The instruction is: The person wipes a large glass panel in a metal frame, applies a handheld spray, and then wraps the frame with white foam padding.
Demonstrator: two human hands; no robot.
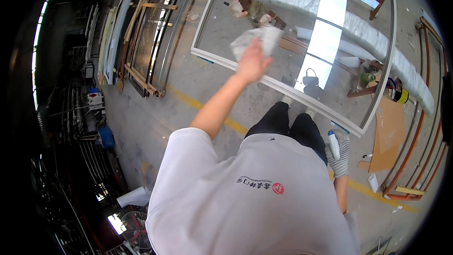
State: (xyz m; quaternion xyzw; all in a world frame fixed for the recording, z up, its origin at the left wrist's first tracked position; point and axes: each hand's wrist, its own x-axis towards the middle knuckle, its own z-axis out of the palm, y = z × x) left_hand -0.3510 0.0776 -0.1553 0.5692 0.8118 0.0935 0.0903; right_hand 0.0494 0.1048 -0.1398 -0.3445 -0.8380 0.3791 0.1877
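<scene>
Ahead of me lies the framed glass pane, wiping seemingly unfinished; how much is done I cannot tell. The cloth sits on its near-left part under my left hand, finger grip unclear; my gloved right hand clamps a bottle.

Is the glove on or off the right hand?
On: a striped glove covers the right hand to the wrist. The left hand, on a white cloth, is bare.
</scene>
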